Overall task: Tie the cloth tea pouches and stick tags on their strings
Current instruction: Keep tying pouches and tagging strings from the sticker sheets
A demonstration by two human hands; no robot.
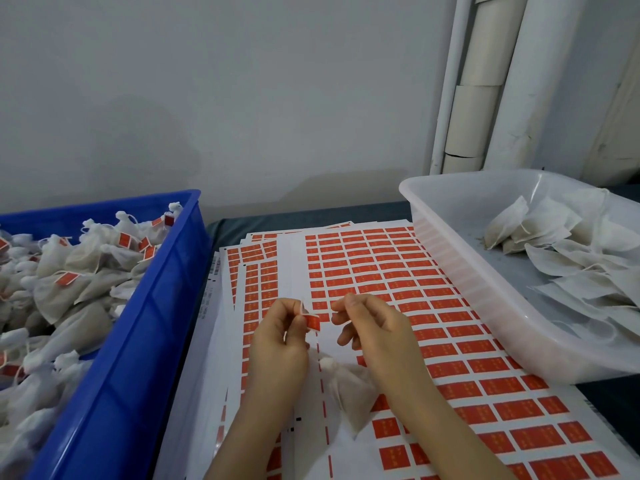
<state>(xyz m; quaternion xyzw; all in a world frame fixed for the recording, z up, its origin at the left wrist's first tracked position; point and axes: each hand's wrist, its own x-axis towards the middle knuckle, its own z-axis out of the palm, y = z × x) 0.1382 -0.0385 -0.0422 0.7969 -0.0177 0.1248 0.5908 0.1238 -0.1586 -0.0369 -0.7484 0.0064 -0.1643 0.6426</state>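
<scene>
Red dominates my feed: white sticker sheets (pixel 398 271) printed with rows of red rectangular labels lie in an overlapping stack across the dark cloth-covered table (pixel 242 221). Each label carries pale characters too small for me to read. Fine black print and what looks like a barcode run along the left edge of the lower sheets, also illegible. My left hand (pixel 280 327) pinches a small red rectangular paper tag (pixel 312 322) between thumb and fingertips, with a scrap of white showing just above it. My right hand (pixel 367 327) sits just beside the tag, thumb and forefinger drawn close together and the other fingers curled; I cannot tell whether it holds anything. One white cloth tea pouch (pixel 349 386), bunched at its neck, lies on the sheets between my wrists, below the tag. On my left stands a blue plastic crate (pixel 145 341) heaped with tied white pouches (pixel 69 278), many with red tags on their strings. On my right a clear plastic tub (pixel 450 271) rests partly on the sheets and holds flat white pouches with loose strings (pixel 554 258), piled toward its right side, with brown dust on its bare floor. White pipes (pixel 485 81) rise against the grey wall behind the tub.
</scene>
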